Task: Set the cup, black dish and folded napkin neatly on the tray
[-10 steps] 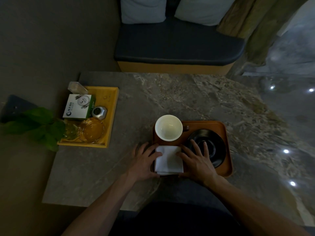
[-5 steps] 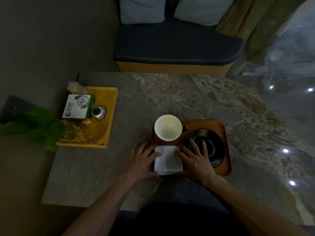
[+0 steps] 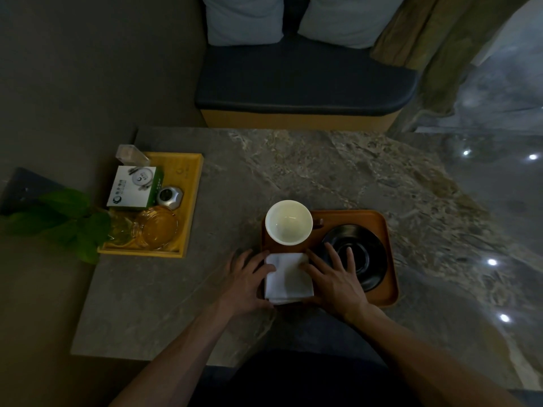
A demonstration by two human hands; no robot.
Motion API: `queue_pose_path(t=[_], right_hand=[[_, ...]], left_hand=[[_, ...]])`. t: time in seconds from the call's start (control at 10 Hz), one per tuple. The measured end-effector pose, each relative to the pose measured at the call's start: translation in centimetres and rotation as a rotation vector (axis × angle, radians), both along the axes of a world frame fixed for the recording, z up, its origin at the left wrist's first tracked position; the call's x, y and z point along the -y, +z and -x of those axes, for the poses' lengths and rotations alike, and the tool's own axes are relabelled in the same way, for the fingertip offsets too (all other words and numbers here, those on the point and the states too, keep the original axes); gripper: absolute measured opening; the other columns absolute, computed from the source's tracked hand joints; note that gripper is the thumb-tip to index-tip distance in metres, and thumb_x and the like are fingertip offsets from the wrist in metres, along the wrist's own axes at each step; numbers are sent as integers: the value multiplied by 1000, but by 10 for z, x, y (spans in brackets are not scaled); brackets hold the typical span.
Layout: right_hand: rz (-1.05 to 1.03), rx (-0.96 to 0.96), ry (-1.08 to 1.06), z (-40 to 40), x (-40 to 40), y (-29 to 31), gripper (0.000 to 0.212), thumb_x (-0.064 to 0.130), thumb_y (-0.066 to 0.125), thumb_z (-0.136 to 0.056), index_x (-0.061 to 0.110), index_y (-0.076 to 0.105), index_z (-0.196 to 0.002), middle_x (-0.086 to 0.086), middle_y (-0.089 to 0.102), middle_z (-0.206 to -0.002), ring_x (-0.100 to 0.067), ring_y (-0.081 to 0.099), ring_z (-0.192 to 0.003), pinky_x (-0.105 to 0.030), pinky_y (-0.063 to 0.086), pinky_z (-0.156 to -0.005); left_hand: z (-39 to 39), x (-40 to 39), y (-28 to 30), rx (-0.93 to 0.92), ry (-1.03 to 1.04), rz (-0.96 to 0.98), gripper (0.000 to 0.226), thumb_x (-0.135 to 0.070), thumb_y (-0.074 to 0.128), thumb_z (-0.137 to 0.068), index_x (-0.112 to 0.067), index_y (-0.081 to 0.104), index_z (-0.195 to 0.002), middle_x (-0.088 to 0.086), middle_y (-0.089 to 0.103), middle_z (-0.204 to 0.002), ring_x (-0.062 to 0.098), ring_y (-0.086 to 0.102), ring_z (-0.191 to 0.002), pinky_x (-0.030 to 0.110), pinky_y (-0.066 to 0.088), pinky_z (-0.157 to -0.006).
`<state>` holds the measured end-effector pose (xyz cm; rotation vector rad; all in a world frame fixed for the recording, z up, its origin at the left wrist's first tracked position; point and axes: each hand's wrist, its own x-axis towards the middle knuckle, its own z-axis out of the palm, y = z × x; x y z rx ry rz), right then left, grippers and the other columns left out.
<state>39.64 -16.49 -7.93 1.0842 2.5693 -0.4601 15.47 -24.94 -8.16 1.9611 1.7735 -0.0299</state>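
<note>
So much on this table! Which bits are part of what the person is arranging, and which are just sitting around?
Part of the job:
- brown tray
- white cup
- black dish
- folded napkin, flanked by the left hand and right hand

Just lying about:
- yellow tray with a green-and-white box, a glass dish and a small silver object
- leafy plant
- cushioned bench

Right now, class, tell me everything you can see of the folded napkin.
The folded napkin is a white, cloth-looking square, its layered edges showing at the near side. It lies flat on the near-left part of the brown tray, just in front of the white cup. The left hand and right hand press its two sides.
</note>
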Motion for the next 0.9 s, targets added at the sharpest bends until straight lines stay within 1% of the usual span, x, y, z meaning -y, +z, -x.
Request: queue_pose_path(t=[0.2,0.3,0.5,0.7,0.8,0.9], right_hand=[[-3,16,-23,-1,4,2,79,71,48,-81,40,18,-147,4,7,-164,-39,-12,-147,-69,-18,-105],[2,21,-28,-1,4,3,80,71,49,-81,40,17,-147,4,6,-164,-39,-12,-147,-69,-18,-105],[1,44,-45,3,9,9,81,68,50,-84,37,14,-150,3,3,-164,-39,-15,-146,-70,-16,-106],[37,58,-15,-2,13,15,82,68,50,-83,36,16,-150,2,3,-164,-38,-18,-146,-69,-16,-107],[10,-21,-27,-14,19,19,75,69,47,-84,39,21,-148,4,8,-163,-34,-14,-147,-69,-10,-111],[-30,-97,-83,-28,15,27,68,74,38,-84,42,29,-143,6,19,-161,-29,-1,-149,-64,-5,-114]], left_hand=[[0,-1,3,-18,-4,66,85,-65,67,-71,-36,33,-144,-2,17,-161,29,6,-146,55,4,-118],[1,-2,3,-17,-9,78,85,-65,67,-72,-36,32,-144,-2,16,-161,29,5,-146,55,2,-118],[-1,0,3,-61,-18,63,85,-66,66,-71,-37,32,-144,-3,16,-161,29,6,-146,55,8,-117],[-6,5,7,-69,31,64,83,-65,63,-72,-39,31,-144,-3,14,-161,31,6,-146,55,11,-116],[-14,14,11,-80,77,54,82,-69,59,-72,-41,30,-144,-5,12,-161,28,6,-146,56,10,-115],[-24,17,19,25,218,81,75,-68,59,-75,-42,34,-142,-6,21,-159,22,17,-144,51,17,-115]])
